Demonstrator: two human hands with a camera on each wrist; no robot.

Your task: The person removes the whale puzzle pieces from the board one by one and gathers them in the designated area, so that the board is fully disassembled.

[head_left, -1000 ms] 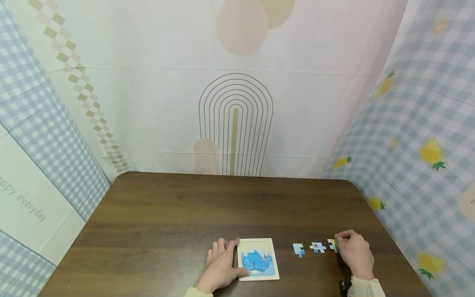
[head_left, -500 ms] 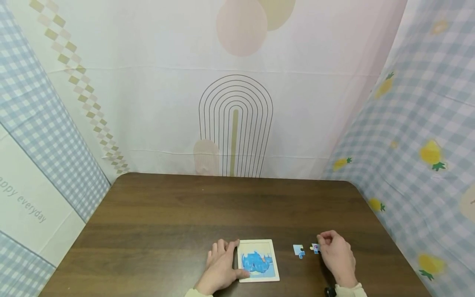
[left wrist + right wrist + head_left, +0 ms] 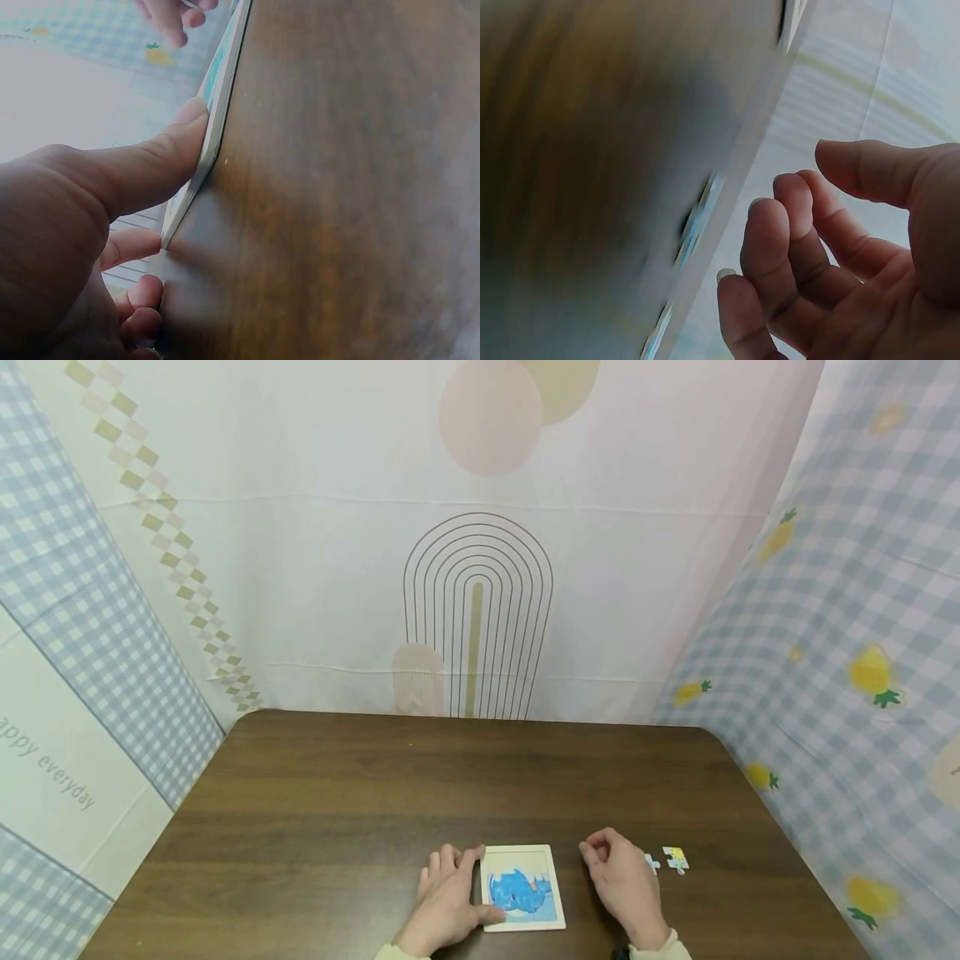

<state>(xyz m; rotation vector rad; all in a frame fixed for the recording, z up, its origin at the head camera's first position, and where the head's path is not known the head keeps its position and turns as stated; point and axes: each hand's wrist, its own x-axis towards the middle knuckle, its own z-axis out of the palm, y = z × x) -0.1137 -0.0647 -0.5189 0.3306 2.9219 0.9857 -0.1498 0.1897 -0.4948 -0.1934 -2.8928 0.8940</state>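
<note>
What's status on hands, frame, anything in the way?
Left hand on left edge of frame. Right hand empty, right of frame. Frame flat on table. In the way: right hand, partly hiding one piece in head view.

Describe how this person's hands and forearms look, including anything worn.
The left hand and right hand are bare, without gloves. A pale cream left sleeve and matching right sleeve show at the wrists. A black item sits at the right wrist, too cut off to identify.
</note>
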